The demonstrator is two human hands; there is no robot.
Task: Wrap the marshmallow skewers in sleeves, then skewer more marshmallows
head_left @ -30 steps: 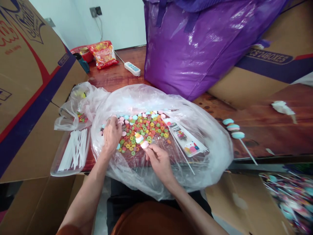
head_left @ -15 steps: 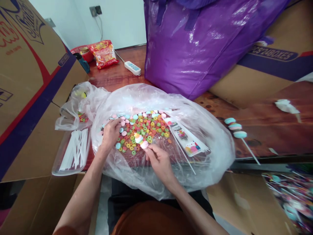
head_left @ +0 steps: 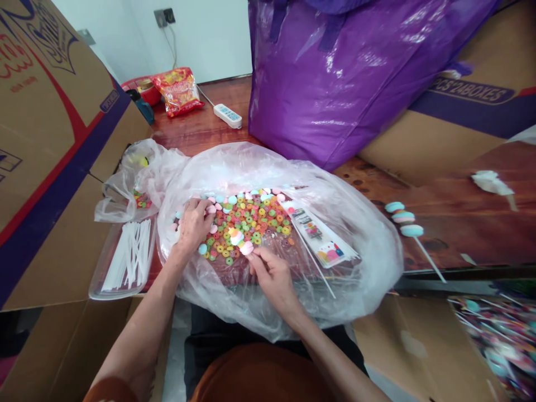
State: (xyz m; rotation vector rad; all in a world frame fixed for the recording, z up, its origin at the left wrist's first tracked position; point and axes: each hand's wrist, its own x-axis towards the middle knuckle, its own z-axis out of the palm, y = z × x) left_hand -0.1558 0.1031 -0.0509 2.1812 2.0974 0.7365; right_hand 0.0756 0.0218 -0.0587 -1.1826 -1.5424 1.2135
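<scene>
My right hand (head_left: 271, 273) pinches the lower end of a candy skewer (head_left: 240, 240) threaded with pastel pieces, pink nearest the fingers and yellow at the tip. My left hand (head_left: 193, 226) is at the left edge of the candy pile, its curled fingertips at the pink marshmallow-like pieces (head_left: 211, 209); what lies between them is hidden. Below both hands, many colourful ring-shaped candies (head_left: 251, 215) lie on a clear plastic sheet (head_left: 355, 279). Right of the pile are a printed packet of white sticks (head_left: 312, 229) and one loose stick (head_left: 322, 273).
A plastic tray of white sticks (head_left: 95, 282) stands left, beside a knotted clear bag (head_left: 109, 198). A finished-looking candy skewer (head_left: 405, 219) lies right, over the table edge. A purple bag (head_left: 310, 100) and cardboard boxes (head_left: 37, 139) flank the table. Below right, a box holds many skewers (head_left: 498, 335).
My left hand has shifted slightly right and up, its fingers now further over the pink pieces. The right hand and its skewer have stayed almost still.
</scene>
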